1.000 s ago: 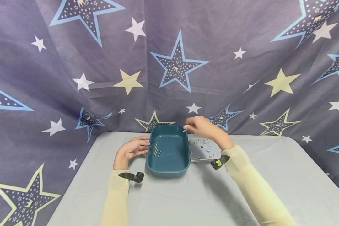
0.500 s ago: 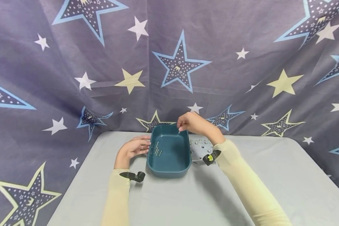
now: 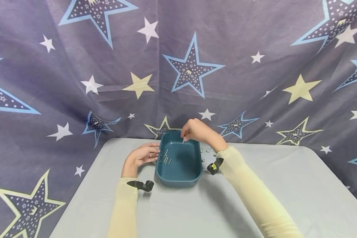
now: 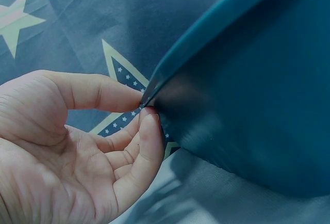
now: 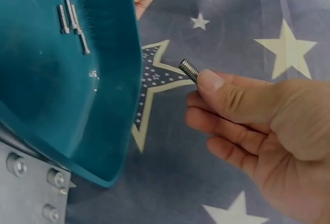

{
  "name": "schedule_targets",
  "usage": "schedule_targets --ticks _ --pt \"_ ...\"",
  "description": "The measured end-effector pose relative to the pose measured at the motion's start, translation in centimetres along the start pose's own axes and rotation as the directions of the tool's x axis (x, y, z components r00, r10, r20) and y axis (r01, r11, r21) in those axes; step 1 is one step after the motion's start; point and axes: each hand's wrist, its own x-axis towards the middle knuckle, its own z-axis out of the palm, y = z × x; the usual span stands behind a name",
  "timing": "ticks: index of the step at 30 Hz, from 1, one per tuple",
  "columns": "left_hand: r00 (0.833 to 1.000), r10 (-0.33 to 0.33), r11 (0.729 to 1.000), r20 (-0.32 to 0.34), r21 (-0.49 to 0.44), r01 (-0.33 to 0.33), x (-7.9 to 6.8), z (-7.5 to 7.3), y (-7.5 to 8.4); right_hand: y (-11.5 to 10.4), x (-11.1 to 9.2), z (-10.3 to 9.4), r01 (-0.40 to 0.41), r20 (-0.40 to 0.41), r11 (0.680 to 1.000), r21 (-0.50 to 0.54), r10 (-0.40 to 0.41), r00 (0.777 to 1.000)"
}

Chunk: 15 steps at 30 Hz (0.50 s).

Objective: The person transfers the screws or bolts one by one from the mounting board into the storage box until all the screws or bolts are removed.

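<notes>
A blue-green plastic bin [image 3: 181, 170] stands on the table with several loose screws [image 3: 166, 160] lying along its left side. On the left, my left hand [image 3: 140, 155] holds the bin's edge; the left wrist view has the thumb and fingertips meeting at the rim [image 4: 170, 61]. My right hand [image 3: 196, 130] is above the bin's far right corner. Between thumb and fingers it pinches a screw [image 5: 189, 70], whose threaded end sticks out while the rest is hidden in the grip.
Just right of the bin lies a silver metal plate [image 3: 206, 159] with several bolt heads [image 5: 55, 177] on it, partly covered by the right forearm. A star-patterned cloth [image 3: 241, 82] hangs behind the grey-white table [image 3: 172, 211].
My right hand has moved left from the bin's right rim to over its inside, carrying the screw. My left hand stays at the bin's left edge.
</notes>
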Motion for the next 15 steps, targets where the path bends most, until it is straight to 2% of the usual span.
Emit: schedule_targets --ticks 7,11,15 --pt "0.997 0.057 0.998 0.057 -0.023 -0.056 -0.2 -0.5 -0.3 0.3 0.9 1.8 0.007 0.031 1.000 -0.001 -0.007 0.999" --pt "1.000 0.021 1.000 0.018 -0.003 -0.021 -0.1 -0.2 -0.2 0.5 1.2 2.7 0.018 0.038 1.000 -0.003 -0.018 0.999" --pt "1.000 -0.008 1.000 0.001 -0.021 0.009 -0.1 0.0 0.1 0.7 1.7 3.6 -0.003 0.052 1.000 0.006 0.003 0.999"
